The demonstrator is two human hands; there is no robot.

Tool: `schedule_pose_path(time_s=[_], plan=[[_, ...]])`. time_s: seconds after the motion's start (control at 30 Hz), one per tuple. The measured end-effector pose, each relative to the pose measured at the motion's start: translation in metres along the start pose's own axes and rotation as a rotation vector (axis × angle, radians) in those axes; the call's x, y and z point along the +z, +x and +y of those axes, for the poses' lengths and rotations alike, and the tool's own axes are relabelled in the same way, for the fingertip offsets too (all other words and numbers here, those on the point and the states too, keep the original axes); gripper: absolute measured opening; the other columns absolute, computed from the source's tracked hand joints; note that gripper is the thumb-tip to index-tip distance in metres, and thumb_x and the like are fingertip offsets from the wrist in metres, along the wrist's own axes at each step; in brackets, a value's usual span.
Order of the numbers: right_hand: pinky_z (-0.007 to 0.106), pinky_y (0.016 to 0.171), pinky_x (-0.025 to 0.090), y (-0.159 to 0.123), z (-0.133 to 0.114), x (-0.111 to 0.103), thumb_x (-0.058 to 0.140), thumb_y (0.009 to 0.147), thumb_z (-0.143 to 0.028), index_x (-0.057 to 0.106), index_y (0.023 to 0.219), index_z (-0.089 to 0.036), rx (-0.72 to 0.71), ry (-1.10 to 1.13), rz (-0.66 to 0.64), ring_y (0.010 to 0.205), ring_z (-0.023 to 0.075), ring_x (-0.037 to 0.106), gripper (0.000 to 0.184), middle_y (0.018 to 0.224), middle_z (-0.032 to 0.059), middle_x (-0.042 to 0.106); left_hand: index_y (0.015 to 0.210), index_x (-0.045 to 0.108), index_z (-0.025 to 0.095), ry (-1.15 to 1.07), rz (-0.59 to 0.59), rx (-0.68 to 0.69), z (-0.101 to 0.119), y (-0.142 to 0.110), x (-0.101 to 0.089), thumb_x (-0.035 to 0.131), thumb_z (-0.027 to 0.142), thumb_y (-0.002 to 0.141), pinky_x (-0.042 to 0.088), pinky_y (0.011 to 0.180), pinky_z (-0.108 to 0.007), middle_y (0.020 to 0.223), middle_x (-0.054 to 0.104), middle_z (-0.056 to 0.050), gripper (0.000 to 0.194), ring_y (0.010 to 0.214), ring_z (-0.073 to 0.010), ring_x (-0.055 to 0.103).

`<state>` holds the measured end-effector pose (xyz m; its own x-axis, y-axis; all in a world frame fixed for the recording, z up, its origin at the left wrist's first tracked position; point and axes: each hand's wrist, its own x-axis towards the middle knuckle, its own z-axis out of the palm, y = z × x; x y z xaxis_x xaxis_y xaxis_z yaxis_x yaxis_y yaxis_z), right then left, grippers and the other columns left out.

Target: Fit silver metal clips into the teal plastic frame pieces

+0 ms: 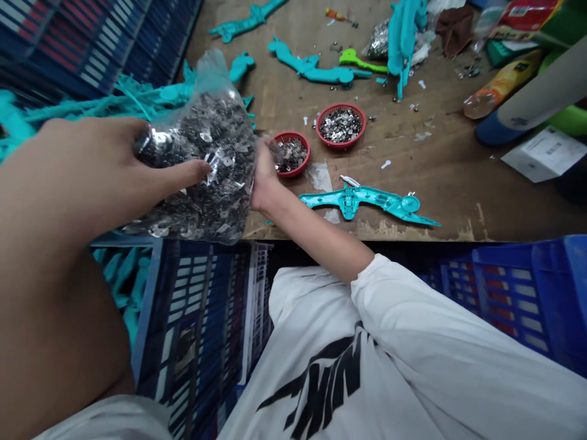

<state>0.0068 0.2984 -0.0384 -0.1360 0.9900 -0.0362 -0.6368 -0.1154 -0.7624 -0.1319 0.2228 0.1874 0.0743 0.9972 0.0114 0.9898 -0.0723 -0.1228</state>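
A clear plastic bag (pixel 215 153) full of small shiny metal pieces is held up above the left part of the table. My left hand (pixel 98 168) grips its near left side, with the thumb pressed across the plastic. At the bag's right end, my right hand (pixel 265 174) is closed around the plastic; most of its fingers are hidden behind the bag. Just beyond that hand stands a small red basket (pixel 293 174) with metal pieces in it. A second red basket (pixel 342 145), also filled with metal pieces, sits farther right.
Turquoise plastic parts lie on the wooden table (pixel 440 183), one (pixel 348 201) near its front edge. Blue crates stand at the upper left (pixel 114 43), below left (pixel 197 305) and right (pixel 545 287). A screwdriver (pixel 339 15), bottle (pixel 502 82) and white box (pixel 545 153) lie farther off.
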Motion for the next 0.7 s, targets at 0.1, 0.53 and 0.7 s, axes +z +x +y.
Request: schedule_pose_path(time_s=[0.1, 0.53, 0.7], plan=[[0.079, 0.139, 0.051, -0.003, -0.002, 0.005, 0.010, 0.109, -0.109, 0.088, 0.136, -0.017, -0.012, 0.001, 0.029, 0.167, 0.0495, 0.066, 0.124, 0.131, 0.0176, 0.091, 0.096, 0.060, 0.023, 0.066, -0.005, -0.034, 0.007, -0.002, -0.004, 0.067, 0.115, 0.079, 0.064, 0.116, -0.080, 0.089, 0.055, -0.002, 0.094, 0.117, -0.0487, 0.083], [0.076, 0.140, 0.050, 0.013, -0.005, 0.001, -0.010, 0.101, -0.114, 0.088, 0.133, -0.018, -0.065, -0.095, -0.037, 0.166, 0.0473, 0.065, 0.141, 0.136, 0.0166, 0.088, 0.094, 0.053, 0.025, 0.083, 0.014, -0.080, 0.033, -0.014, -0.014, 0.068, 0.102, 0.085, 0.066, 0.115, -0.081, 0.088, 0.045, -0.001, 0.080, 0.124, -0.0527, 0.082], [0.078, 0.139, 0.050, 0.018, -0.012, -0.006, -0.009, 0.092, -0.122, 0.085, 0.140, -0.021, -0.123, -0.153, -0.027, 0.162, 0.0489, 0.064, 0.146, 0.138, 0.0156, 0.086, 0.097, 0.056, 0.024, 0.047, -0.005, -0.094, 0.043, -0.016, -0.019, 0.072, 0.095, 0.086, 0.062, 0.121, -0.082, 0.090, 0.050, -0.003, 0.073, 0.129, -0.0565, 0.081]])
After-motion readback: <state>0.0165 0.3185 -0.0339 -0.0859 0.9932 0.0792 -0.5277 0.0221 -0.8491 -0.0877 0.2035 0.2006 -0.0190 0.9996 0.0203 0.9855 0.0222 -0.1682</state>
